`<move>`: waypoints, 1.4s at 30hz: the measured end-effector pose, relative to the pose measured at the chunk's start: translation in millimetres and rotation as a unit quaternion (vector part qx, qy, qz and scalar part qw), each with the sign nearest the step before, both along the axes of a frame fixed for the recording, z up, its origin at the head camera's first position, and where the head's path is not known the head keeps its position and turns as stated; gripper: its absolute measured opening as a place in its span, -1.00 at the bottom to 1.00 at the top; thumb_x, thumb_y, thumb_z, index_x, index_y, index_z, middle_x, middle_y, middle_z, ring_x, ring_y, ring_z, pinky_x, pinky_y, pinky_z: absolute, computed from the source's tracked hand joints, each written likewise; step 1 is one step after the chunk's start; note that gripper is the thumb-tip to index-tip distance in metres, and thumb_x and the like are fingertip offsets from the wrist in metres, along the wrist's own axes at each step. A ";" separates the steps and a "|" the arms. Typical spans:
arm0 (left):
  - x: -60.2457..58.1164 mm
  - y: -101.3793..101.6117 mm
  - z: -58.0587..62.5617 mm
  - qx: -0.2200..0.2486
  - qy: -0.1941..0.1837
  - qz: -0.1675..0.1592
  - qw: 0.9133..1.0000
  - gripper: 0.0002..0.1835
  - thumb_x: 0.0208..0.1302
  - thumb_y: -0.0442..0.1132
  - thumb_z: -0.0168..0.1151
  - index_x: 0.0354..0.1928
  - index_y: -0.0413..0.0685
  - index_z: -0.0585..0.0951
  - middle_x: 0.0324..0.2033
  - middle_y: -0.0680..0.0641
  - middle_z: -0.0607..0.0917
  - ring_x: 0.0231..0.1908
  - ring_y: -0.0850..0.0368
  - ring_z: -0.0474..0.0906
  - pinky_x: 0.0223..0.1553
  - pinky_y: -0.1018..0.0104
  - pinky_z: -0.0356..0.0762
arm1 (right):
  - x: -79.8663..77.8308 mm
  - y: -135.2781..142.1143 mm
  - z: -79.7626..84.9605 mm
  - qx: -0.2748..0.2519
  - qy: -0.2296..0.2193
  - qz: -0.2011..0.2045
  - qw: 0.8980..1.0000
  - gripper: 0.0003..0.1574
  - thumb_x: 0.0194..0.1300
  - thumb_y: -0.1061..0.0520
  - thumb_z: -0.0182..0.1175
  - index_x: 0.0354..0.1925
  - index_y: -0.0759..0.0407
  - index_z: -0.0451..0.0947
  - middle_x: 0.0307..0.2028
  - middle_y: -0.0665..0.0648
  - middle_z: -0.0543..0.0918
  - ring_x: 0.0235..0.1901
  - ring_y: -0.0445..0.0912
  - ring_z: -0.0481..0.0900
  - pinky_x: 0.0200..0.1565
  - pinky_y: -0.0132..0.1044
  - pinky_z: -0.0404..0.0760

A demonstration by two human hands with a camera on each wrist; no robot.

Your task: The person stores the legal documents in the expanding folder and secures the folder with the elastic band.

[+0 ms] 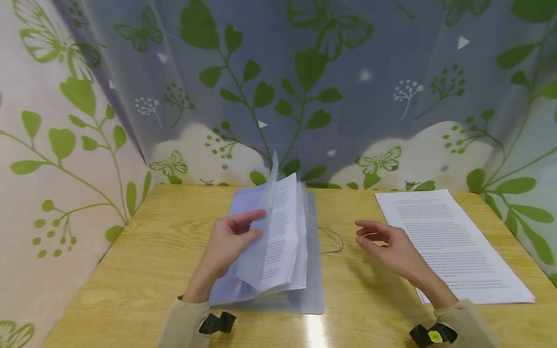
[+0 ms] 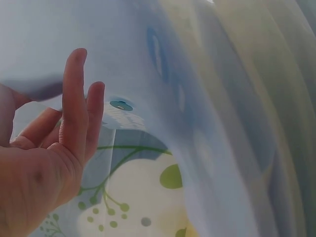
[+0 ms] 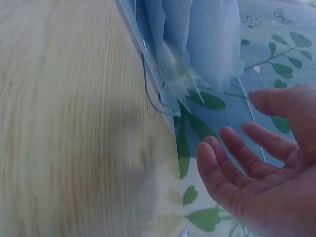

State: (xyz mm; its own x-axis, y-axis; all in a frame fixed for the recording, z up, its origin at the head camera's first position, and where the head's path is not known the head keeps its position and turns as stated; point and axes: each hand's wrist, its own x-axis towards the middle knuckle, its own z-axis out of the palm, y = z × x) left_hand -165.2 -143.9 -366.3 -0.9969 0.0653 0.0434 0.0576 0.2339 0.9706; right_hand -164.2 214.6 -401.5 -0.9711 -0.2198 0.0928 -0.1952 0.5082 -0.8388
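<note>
In the head view a translucent plastic folder (image 1: 315, 270) lies spread on the table, a thin cord loop (image 1: 337, 237) at its right edge. Printed pages (image 1: 283, 227) stand up inside it among clear sleeves. My left hand (image 1: 228, 241) holds one raised plastic sleeve (image 1: 267, 193), its thumb and fingers at the leaf. The left wrist view shows the straight outer fingers (image 2: 75, 89) in front of the bluish plastic. My right hand (image 1: 387, 244) hovers between folder and paper stack, fingers loosely bent around nothing. In the right wrist view the folder's leaves (image 3: 173, 44) fan out beyond it.
A stack of printed paper (image 1: 457, 241) lies on the right of the wooden table (image 1: 143, 270), partly beneath my right forearm. A curtain (image 1: 278, 96) patterned with leaves and butterflies hangs along the back and sides.
</note>
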 end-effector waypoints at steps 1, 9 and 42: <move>0.2 0.0 -0.2 0.001 0.002 -0.001 1.000 -0.55 0.22 -0.48 0.28 0.18 -0.16 0.69 0.19 -0.14 0.71 0.27 0.02 0.55 0.34 0.04 0.46 | 0.2 2.8 0.1 0.005 0.003 -0.003 1.000 -0.46 0.45 0.03 0.26 0.31 0.15 0.54 0.07 0.26 0.71 -0.03 -0.17 0.70 -0.14 -0.37 0.65; 1.4 0.2 -0.8 0.007 0.002 -0.003 1.000 -0.55 0.22 -0.48 0.28 0.18 -0.16 0.69 0.17 -0.13 0.73 0.29 0.06 0.54 0.24 0.34 0.49 | 2.7 25.0 -0.2 0.046 0.019 -0.025 0.998 -0.41 0.45 -0.02 0.25 0.35 0.12 0.50 0.10 0.24 0.71 -0.06 -0.42 0.61 -0.15 -0.40 0.64; 0.5 -2.5 -0.6 0.006 0.000 -0.013 1.000 -0.56 0.23 -0.46 0.27 0.18 -0.14 0.70 0.18 -0.13 0.72 0.24 0.09 0.55 0.06 0.54 0.51 | 11.8 93.2 1.7 0.127 0.009 -0.104 0.986 -0.30 0.46 -0.18 0.21 0.41 0.10 0.45 0.17 0.29 0.68 -0.15 -0.77 0.35 -0.22 -0.52 0.54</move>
